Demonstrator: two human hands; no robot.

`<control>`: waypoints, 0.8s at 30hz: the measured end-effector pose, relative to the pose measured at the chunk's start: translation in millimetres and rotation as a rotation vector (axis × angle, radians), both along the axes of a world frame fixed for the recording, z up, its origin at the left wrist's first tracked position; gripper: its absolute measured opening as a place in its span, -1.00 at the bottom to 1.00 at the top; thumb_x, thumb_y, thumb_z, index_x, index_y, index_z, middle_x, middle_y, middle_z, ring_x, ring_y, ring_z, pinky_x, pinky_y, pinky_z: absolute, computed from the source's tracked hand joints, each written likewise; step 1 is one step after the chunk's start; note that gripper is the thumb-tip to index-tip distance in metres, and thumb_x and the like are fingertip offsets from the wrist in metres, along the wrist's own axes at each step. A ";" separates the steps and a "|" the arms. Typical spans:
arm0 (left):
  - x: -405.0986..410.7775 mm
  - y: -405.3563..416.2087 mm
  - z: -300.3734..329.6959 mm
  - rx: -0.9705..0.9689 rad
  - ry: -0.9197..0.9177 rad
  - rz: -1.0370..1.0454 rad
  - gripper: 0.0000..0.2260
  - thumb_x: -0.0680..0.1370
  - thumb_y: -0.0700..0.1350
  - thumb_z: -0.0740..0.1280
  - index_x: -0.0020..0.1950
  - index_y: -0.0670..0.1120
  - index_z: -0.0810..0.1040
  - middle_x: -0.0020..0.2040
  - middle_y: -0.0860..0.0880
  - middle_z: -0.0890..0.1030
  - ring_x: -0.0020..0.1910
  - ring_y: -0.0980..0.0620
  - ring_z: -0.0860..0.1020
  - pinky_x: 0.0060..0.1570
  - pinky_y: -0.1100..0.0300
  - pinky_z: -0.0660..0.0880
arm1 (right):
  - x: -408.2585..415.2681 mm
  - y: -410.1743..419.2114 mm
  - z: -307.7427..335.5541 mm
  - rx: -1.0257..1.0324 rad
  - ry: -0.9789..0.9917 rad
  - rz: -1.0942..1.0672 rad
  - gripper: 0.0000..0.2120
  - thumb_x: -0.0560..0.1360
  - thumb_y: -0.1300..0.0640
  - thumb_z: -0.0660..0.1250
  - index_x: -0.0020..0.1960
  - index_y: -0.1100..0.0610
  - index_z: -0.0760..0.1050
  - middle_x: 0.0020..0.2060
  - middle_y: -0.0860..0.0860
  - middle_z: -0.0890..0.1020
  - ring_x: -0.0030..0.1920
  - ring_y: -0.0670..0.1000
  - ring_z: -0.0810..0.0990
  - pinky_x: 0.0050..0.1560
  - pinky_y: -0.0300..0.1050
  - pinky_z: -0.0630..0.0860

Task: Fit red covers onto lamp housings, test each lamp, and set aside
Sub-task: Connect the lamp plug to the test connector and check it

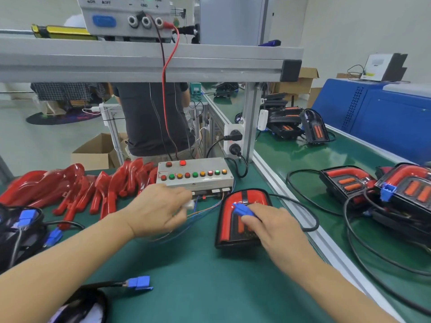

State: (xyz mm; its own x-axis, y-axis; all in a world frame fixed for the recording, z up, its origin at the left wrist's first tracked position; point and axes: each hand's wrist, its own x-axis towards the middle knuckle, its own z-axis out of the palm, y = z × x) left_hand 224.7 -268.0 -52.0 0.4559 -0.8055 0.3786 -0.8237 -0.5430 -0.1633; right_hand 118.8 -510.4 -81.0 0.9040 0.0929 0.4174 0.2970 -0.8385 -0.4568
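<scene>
Left hand pinches a white connector just below the test box. Right hand grips a blue plug over the covered lamp, which lies on the green mat beneath it. Loose red covers are heaped beyond the left hand.

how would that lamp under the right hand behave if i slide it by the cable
The lamp lies flat on the green mat, so it would probably drag, not roll. Its glossy cover looks slippery. The black cable loops loosely, so likely floppy.
</scene>
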 end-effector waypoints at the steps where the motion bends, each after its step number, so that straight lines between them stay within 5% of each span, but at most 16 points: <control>1: 1.9 2.7 -4.2 0.070 0.043 0.028 -0.70 0.45 0.04 0.05 -0.16 -0.08 0.51 -0.28 0.02 0.55 -0.35 -0.06 0.51 -0.25 0.12 0.50 | -1.3 -4.9 0.3 0.080 0.016 0.017 -0.85 0.63 0.02 0.19 -0.11 -0.04 0.42 -0.34 -0.14 0.44 -0.24 -0.07 0.39 -0.15 -0.14 0.25; 4: 1.5 -8.1 -18.6 0.251 0.214 0.102 -0.63 0.52 0.20 0.08 -0.01 0.03 0.57 -0.10 0.09 0.55 -0.07 0.07 0.51 -0.03 0.18 0.41 | -5.1 -12.1 5.0 0.394 0.010 0.064 -0.73 0.60 0.20 0.26 0.08 -0.20 0.44 -0.17 -0.10 0.57 -0.12 -0.05 0.50 -0.05 -0.19 0.42; 7: -1.3 -24.2 -25.3 0.066 0.583 0.221 -0.61 0.58 0.24 0.13 -0.02 -0.01 0.59 -0.10 0.06 0.53 -0.11 0.10 0.47 0.01 0.12 0.42 | -4.4 -22.9 8.1 0.421 -0.029 0.015 -0.70 0.55 0.25 0.33 0.08 -0.16 0.51 0.01 -0.07 0.57 0.07 -0.10 0.51 0.13 -0.35 0.36; 9: -2.8 -31.0 -26.8 -0.089 0.800 0.284 -0.57 0.59 0.22 0.13 -0.07 -0.10 0.57 -0.15 0.02 0.57 -0.22 0.12 0.47 -0.05 0.09 0.43 | -0.1 -34.7 4.8 0.197 0.030 -0.169 -0.79 0.55 0.01 0.34 0.18 -0.12 0.52 0.21 -0.13 0.48 0.28 -0.08 0.41 0.35 -0.16 0.25; 11: -7.8 -39.4 -28.7 -0.221 1.048 0.321 -0.67 0.58 0.19 0.19 -0.04 -0.02 0.59 -0.19 0.05 0.63 -0.33 0.18 0.47 -0.19 0.19 0.43 | 0.5 -43.9 -1.7 0.000 0.282 -0.427 -0.48 0.51 -0.32 0.17 0.38 -0.12 0.40 0.46 -0.04 0.26 0.48 0.01 0.19 0.46 0.04 0.08; 13: -13.3 -50.1 -30.4 -0.350 1.286 0.333 -0.77 0.59 0.08 0.25 0.09 -0.03 0.55 -0.24 0.02 0.63 -0.38 0.14 0.48 -0.28 0.25 0.42 | -1.1 -48.8 -7.7 0.010 0.513 -0.512 -0.35 0.48 -0.42 0.04 0.48 -0.14 0.28 0.55 0.03 0.11 0.54 0.08 0.09 0.49 0.08 0.06; 17: -18.0 -61.3 -33.8 -0.486 1.496 0.426 -0.55 0.56 -0.10 0.34 0.41 -0.07 0.29 -0.28 -0.08 0.62 -0.43 0.08 0.55 -0.41 0.26 0.49 | -1.4 -42.7 -14.7 0.210 0.548 -0.365 -0.41 0.54 -0.34 0.03 0.39 -0.01 0.39 0.32 0.01 0.44 0.37 0.12 0.35 0.38 0.08 0.30; 20: -18.4 -63.3 -31.6 -0.461 1.483 0.376 -0.77 0.57 -0.18 0.32 0.21 -0.17 0.53 -0.31 0.01 0.62 -0.41 0.13 0.50 -0.30 0.29 0.45 | -3.2 -31.7 -12.3 0.350 0.567 -0.294 -0.52 0.54 -0.31 0.09 0.28 -0.03 0.39 0.12 -0.04 0.58 0.14 0.00 0.52 0.16 -0.04 0.41; 24: -19.7 -63.1 -32.7 -0.496 1.469 0.325 -0.80 0.56 -0.24 0.32 0.16 -0.13 0.61 -0.16 -0.02 0.63 -0.25 0.09 0.50 -0.10 0.31 0.46 | -2.5 -26.4 -9.2 0.654 0.566 -0.187 -0.77 0.55 -0.11 0.28 0.21 -0.21 0.41 0.04 -0.15 0.63 0.06 -0.09 0.61 0.18 0.03 0.54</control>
State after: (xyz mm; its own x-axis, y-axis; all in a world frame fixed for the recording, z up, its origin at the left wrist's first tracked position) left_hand 205.0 -331.1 -84.8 0.7680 -0.5401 -0.3442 0.0594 -0.4750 0.8780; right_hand 116.3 -536.8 -90.3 0.9675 -0.1784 -0.1793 -0.2347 -0.3698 -0.8990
